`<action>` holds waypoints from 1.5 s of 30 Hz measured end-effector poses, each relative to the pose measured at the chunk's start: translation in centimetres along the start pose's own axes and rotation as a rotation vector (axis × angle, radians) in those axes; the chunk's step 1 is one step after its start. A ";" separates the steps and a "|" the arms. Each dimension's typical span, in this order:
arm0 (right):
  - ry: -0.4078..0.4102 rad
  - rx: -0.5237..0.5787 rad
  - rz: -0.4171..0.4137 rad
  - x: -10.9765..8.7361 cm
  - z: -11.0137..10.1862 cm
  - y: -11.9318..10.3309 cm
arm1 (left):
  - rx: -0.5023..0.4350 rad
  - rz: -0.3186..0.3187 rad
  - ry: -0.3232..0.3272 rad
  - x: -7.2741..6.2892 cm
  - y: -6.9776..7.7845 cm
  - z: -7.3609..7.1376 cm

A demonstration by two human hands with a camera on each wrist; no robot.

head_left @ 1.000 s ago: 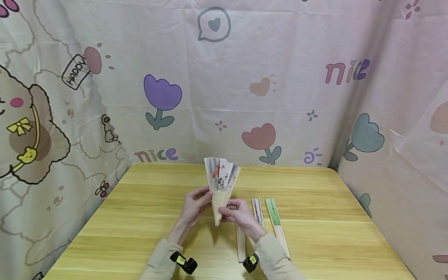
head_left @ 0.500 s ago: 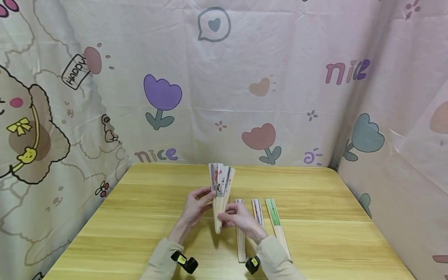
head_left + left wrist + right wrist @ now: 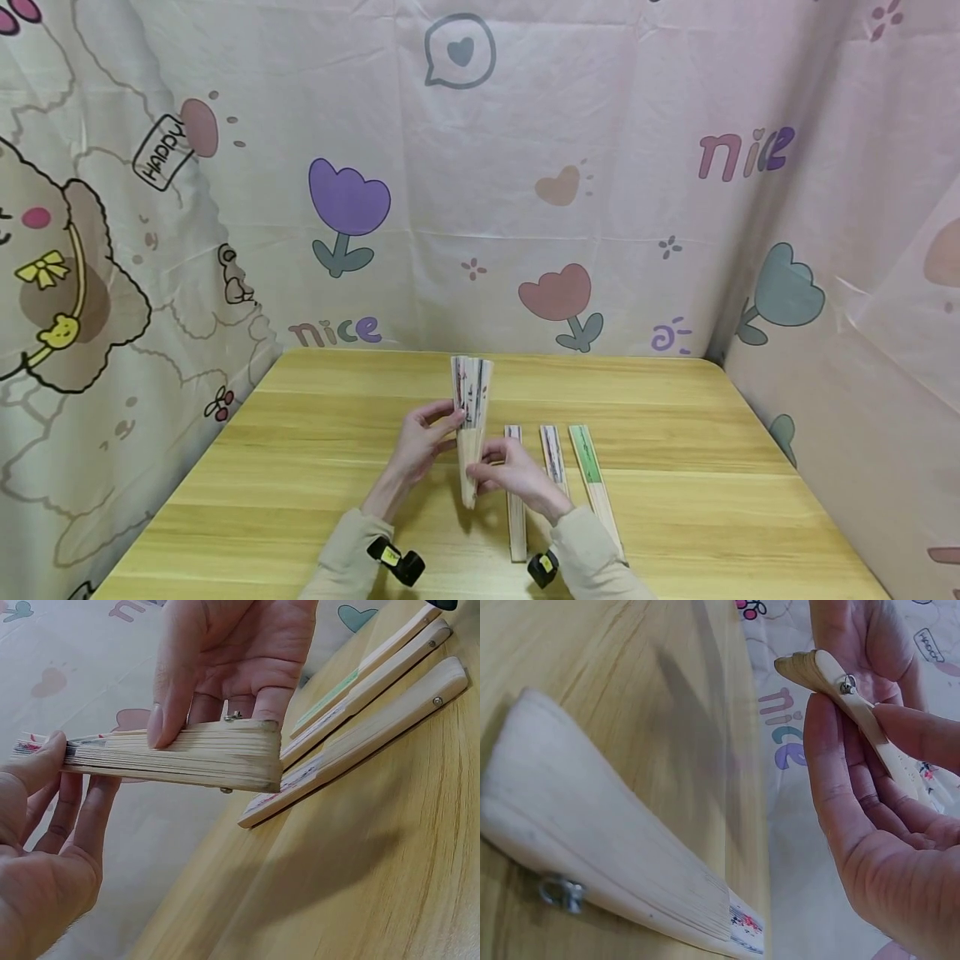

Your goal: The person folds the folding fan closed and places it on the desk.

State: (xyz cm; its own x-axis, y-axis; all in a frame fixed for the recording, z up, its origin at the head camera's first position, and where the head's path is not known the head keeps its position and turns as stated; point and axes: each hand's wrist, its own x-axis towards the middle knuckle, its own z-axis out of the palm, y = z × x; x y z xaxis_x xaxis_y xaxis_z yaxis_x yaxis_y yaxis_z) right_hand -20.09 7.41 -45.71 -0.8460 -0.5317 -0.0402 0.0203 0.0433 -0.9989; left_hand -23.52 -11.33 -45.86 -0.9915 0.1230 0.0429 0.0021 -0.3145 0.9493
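A nearly folded folding fan [image 3: 472, 398], with pale wooden ribs and a white leaf printed in red and grey, stands upright between both hands above the table. My left hand [image 3: 420, 440] pinches it partway up, near the lower edge of the printed leaf. Lower down, toward the pivot end, my right hand [image 3: 516, 473] grips the ribs between thumb and fingers. The left wrist view shows the fan's stacked ribs [image 3: 202, 757] and metal rivet. In the right wrist view, the right fingers lie along the outer guard [image 3: 866, 724], partly hiding it.
Three folded fans lie side by side on the wooden table [image 3: 337, 500]: one nearest the right hand [image 3: 516, 517], a middle fan [image 3: 552, 450] partly behind that hand, and a green-topped fan [image 3: 587, 458] farthest right. A printed cloth [image 3: 480, 208] hangs behind the table.
The fan has narrowed from a partly spread wedge to an almost folded bundle and sits slightly lower. The right hand has moved slightly downward; the left hand stays nearly in place.
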 end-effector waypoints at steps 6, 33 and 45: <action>0.000 -0.055 -0.003 -0.1 0.1 0.0 | 0.039 -0.012 0.017 -0.1 0.3 0.2; 0.011 -0.171 -0.083 -0.4 0.6 0.3 | 0.179 0.003 0.021 -0.1 0.6 0.7; 0.125 -0.211 -0.141 -0.2 1.0 0.3 | 0.183 0.003 0.017 -0.3 0.7 1.0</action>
State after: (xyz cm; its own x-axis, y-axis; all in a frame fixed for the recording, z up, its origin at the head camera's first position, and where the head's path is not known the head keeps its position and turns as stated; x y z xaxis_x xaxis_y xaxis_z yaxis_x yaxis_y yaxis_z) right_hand -19.36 6.74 -46.06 -0.8919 -0.4375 0.1149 -0.2022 0.1584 -0.9664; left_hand -23.13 -10.58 -44.91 -0.9935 0.1059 0.0415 0.0267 -0.1377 0.9901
